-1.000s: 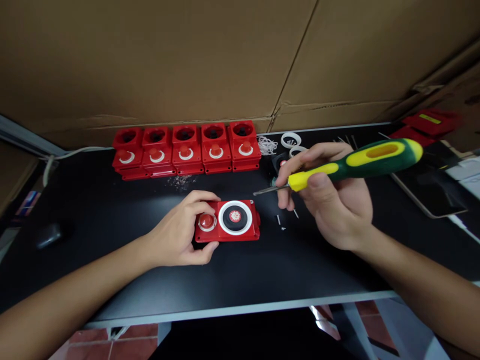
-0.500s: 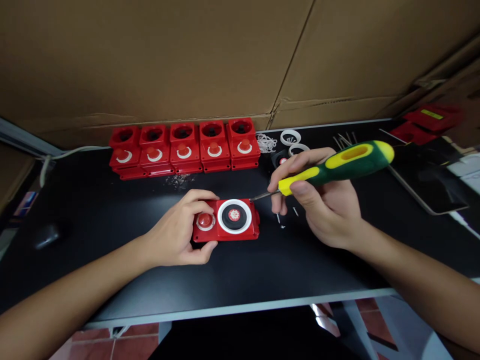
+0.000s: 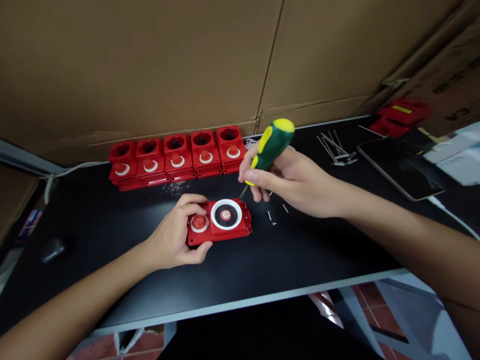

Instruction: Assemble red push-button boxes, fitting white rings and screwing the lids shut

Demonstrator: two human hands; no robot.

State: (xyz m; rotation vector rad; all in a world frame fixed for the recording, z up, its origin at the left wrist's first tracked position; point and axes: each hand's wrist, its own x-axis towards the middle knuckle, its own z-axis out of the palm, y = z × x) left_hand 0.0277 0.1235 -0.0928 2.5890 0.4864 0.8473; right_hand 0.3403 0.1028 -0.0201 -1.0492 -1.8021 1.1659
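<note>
A red box-shaped device [image 3: 219, 233] lies on the black table, with a white ring [image 3: 213, 220] around a black disc and an orange-red button [image 3: 199, 222] on its left part. My left hand [image 3: 176, 232] is closed around its left end, fingers on the far edge and thumb on the near edge. My right hand [image 3: 288, 172] grips a green and yellow screwdriver [image 3: 275, 145], handle tilted up. The tip of its shaft meets the device near the far right corner, beside the ring. Several loose screws [image 3: 269, 216] lie to the right of the device.
Behind stands a row of several similar red housings [image 3: 177, 157] against a cardboard wall [image 3: 131, 60]. At the right are metal rods [image 3: 333, 145], a phone [image 3: 401, 165] with a white cable and more red parts [image 3: 403, 117]. A black mouse [image 3: 52, 249] sits at far left.
My right hand has swung the screwdriver from nearly level to steeply upright, its tip staying by the far right corner. My left hand keeps its hold. The camera view has shifted slightly.
</note>
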